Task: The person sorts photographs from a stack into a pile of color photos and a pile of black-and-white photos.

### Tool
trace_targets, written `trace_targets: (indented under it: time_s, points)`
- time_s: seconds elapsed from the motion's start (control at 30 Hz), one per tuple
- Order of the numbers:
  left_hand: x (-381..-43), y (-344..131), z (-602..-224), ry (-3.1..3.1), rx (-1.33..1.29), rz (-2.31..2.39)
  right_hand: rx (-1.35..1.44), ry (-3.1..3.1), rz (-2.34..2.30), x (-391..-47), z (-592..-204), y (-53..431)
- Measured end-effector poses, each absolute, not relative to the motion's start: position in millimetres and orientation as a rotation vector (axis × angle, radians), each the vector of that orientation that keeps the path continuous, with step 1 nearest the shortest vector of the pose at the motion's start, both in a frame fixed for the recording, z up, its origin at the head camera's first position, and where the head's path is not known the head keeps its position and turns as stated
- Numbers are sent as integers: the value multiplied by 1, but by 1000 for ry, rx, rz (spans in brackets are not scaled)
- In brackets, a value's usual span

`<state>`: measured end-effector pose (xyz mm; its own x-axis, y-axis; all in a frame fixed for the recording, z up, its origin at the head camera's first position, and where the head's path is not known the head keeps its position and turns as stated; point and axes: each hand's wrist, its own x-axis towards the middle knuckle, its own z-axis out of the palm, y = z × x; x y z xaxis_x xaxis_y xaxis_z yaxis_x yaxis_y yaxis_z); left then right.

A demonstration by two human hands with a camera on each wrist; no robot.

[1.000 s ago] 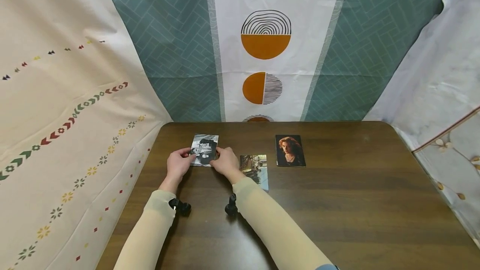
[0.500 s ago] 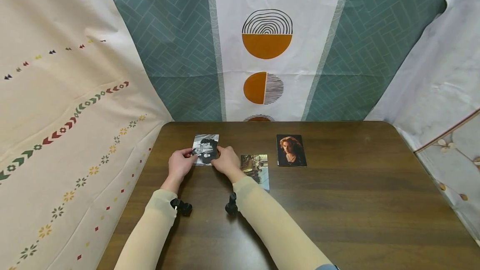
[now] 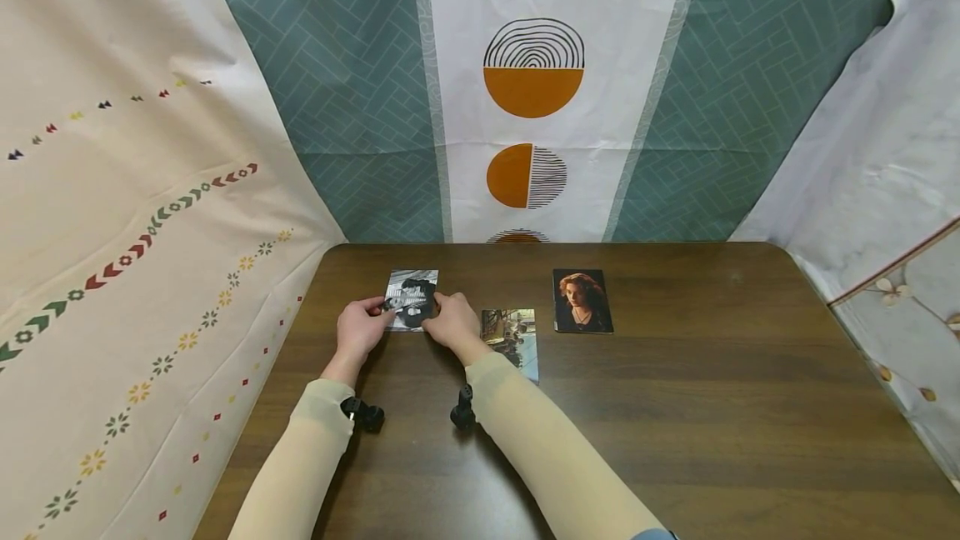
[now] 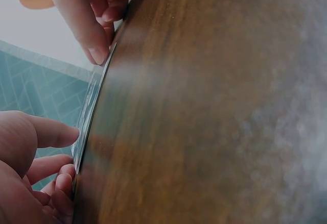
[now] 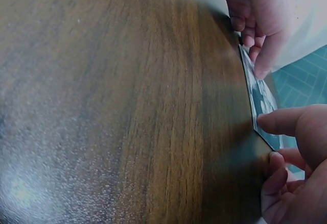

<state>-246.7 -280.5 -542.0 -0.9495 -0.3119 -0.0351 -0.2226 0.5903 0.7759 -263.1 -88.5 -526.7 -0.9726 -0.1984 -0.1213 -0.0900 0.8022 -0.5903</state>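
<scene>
A black-and-white photo card (image 3: 411,294) lies at the far left of the brown table, its picture facing up. My left hand (image 3: 361,328) pinches it by the left edge, thumb on top and the other fingers curled at the side. On the opposite edge, my right hand (image 3: 454,325) has a similar pinch. The right wrist view shows both thumbs resting on the face of the card (image 5: 255,89). From the left wrist view the card (image 4: 91,114) appears nearly edge-on, close to the tabletop. Whether fingertips reach under it is hard to see.
Just right of my right hand lies a coloured street-scene card (image 3: 512,338), partly covered by the sleeve. Farther right is a dark portrait card (image 3: 582,301). The wooden table (image 3: 712,390) meets patterned cloth (image 3: 360,107) at its back edge and both sides.
Both hands keep their hold on the black-and-white card with hardly any movement. The head view has shifted slightly, and the other cards stay where they were.
</scene>
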Motion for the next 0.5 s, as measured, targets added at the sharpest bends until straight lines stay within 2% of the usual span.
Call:
trace_targets:
  time_s: [0.5]
  points:
    - [-246,-282,-542,-2675,463,-1341,-293,2739,-1034,-266,-529,-82]
